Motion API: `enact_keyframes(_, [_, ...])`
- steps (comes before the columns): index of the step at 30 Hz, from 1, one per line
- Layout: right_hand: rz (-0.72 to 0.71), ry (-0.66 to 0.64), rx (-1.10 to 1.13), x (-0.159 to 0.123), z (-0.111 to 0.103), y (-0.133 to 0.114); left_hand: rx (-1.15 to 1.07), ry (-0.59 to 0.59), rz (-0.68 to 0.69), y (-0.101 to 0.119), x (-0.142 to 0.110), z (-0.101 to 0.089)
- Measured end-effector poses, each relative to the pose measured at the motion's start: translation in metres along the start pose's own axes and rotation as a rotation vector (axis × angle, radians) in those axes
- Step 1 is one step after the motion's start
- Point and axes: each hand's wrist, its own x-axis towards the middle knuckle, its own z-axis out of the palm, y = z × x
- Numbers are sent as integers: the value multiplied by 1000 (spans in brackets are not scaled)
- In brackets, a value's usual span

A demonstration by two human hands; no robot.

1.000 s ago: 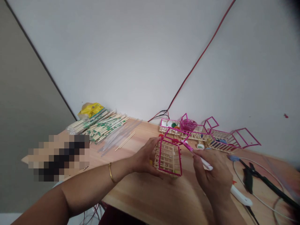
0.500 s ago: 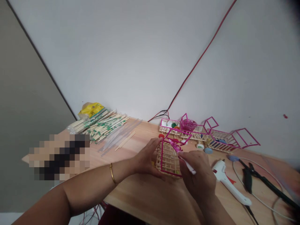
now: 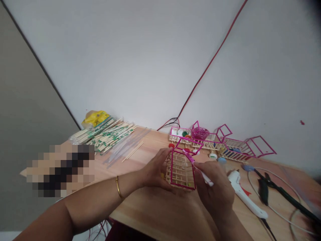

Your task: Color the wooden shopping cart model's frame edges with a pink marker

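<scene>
My left hand is wrapped around the left side of a small cart built of bamboo sticks, its top rim coloured magenta. A magenta handle frame and red bottle caps show at the cart's far end. Between the fingers of my right hand is a slim white paintbrush with a pink-stained front part. Its tip is at the far rim of the cart, near the right corner; I cannot tell whether it touches. The cart's left side is partly hidden by my left hand.
Similar stick carts stand along the wall, with a pink-stained plastic cup among them. A white glue gun and dark-handled pliers lie right. Bundled sticks, a yellow bag and two loose sticks lie left.
The brush has shifted slightly right along the cart's far rim, and my right hand has moved slightly right with it. My left hand keeps its hold on the cart.
</scene>
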Motion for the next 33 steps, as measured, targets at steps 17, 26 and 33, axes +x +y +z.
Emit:
enact_keyframes(17, [88,48,-183,-3,-9,9,-22,24,-26,2,-1,-6])
enact_keyframes(26, [79,50,-110,-7,-2,5,14,13,1,0,-3,-2])
enact_keyframes(33, [-66,-3,0,3,8,-11,37,1,44,-9,-6,2])
